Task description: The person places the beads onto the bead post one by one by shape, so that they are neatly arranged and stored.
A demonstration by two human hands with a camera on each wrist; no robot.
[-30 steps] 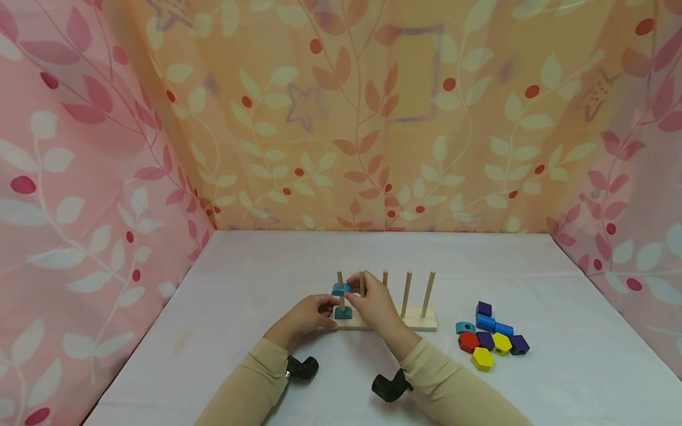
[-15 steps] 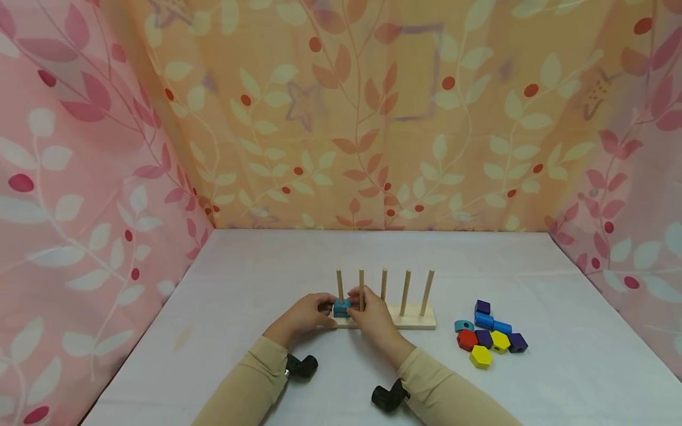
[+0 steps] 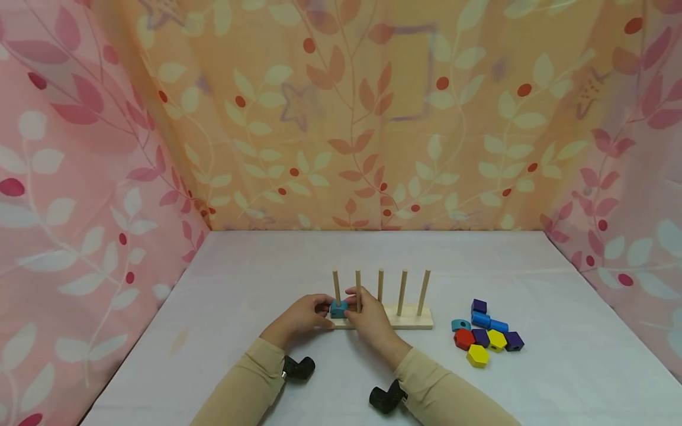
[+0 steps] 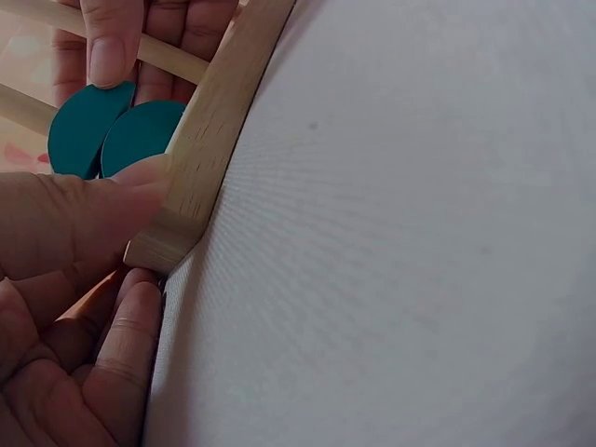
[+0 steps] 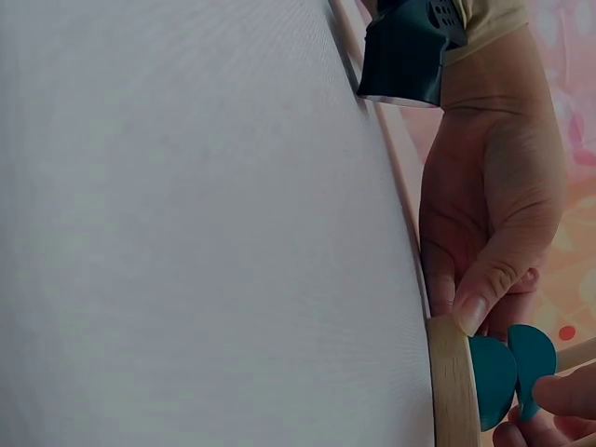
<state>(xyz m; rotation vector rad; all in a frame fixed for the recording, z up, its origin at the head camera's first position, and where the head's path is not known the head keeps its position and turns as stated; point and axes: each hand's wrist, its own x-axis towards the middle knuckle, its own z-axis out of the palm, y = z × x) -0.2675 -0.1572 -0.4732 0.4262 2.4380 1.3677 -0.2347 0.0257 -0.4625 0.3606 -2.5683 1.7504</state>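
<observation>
Right now I see both hands at the left end of the wooden peg stand (image 3: 410,320), which sits on the white tabletop (image 3: 256,278) near the middle. Two teal blocks (image 3: 338,309) are stacked low on the leftmost peg (image 3: 336,283), down against the base. My left hand (image 3: 301,316) has its fingers curled round the left end of the stand; the left wrist view shows the thumb (image 4: 65,223) pressed against the corner of the base, so it grips the wood. My right hand (image 3: 372,319) comes in from the right side of that peg, and its fingertips (image 4: 112,42) touch the teal blocks, pinching them lightly from above. The other four pegs stand bare to the right. Well apart, on the right of the tabletop, lies a cluster of loose blocks (image 3: 487,334): purple, blue, teal, red and yellow, touching one another. Leaf-patterned cloth (image 3: 373,118) hangs behind and at both sides.
</observation>
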